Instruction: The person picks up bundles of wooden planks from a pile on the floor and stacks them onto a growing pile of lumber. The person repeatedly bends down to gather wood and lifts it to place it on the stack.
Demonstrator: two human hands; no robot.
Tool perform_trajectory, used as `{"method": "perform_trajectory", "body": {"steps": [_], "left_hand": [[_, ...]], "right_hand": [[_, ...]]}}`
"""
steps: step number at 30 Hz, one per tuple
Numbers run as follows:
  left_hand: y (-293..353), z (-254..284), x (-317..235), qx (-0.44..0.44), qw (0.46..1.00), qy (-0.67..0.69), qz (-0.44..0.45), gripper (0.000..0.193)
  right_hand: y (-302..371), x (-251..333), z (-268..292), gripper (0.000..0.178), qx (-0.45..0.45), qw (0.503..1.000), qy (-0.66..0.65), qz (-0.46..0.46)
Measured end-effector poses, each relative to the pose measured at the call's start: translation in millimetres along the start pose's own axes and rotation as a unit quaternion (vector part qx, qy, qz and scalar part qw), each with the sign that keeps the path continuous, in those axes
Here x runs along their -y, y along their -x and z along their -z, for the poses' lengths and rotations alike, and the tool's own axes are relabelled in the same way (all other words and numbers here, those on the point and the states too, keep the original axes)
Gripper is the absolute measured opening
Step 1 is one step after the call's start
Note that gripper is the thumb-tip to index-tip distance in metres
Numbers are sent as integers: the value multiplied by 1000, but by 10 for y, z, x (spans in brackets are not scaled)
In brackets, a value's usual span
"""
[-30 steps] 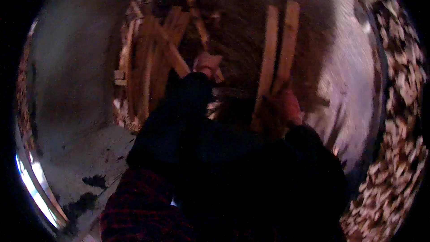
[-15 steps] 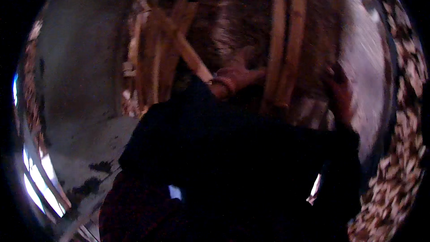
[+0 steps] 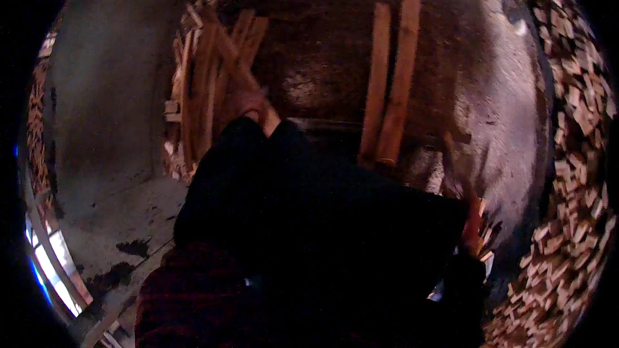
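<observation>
Dim light and blur hide much of the detail. My left hand [image 3: 244,104] is at the lower end of a slanting wooden strip [image 3: 233,58], beside a group of upright strips [image 3: 205,84] on the left. Its fingers cannot be made out, so whether it grips the strip is unclear. Low on the right, my right hand [image 3: 472,222] is smeared by motion, close to some light wood pieces [image 3: 488,235]. Two long wooden strips [image 3: 401,77] lie side by side on the dark brown surface [image 3: 322,38], between my hands.
A large heap of split wood pieces [image 3: 574,174] runs down the right side. Before it lies a pale, rough surface [image 3: 512,90]. Grey floor [image 3: 106,200] with dark patches is on the left, and bright panes [image 3: 58,270] show at the lower left rim.
My left hand has moved left from beside the two long strips to the slanting strip. My right hand has come down and nearer. The view has shifted a little.
</observation>
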State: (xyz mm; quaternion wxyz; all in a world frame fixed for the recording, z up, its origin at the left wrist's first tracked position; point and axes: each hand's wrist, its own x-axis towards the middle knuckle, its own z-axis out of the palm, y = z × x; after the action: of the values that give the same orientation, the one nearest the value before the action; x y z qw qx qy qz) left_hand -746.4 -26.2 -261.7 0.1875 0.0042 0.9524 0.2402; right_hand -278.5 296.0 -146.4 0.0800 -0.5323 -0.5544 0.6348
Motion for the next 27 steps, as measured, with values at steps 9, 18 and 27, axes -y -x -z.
{"method": "perform_trajectory", "body": {"steps": [9,18,27], "left_hand": [[982,-388,-647,107,938,322,-62,74],[427,447,-656,-31,991,-23,-125,97],[-750,1337,1226,66,983,-84,146,112]], "right_hand": [[-766,688,-1339,66,97,933,334,92],[-1848,-377,-1639,73,71,789,526,308],[-1213,377,-1753,97,103,876,463,92]]}}
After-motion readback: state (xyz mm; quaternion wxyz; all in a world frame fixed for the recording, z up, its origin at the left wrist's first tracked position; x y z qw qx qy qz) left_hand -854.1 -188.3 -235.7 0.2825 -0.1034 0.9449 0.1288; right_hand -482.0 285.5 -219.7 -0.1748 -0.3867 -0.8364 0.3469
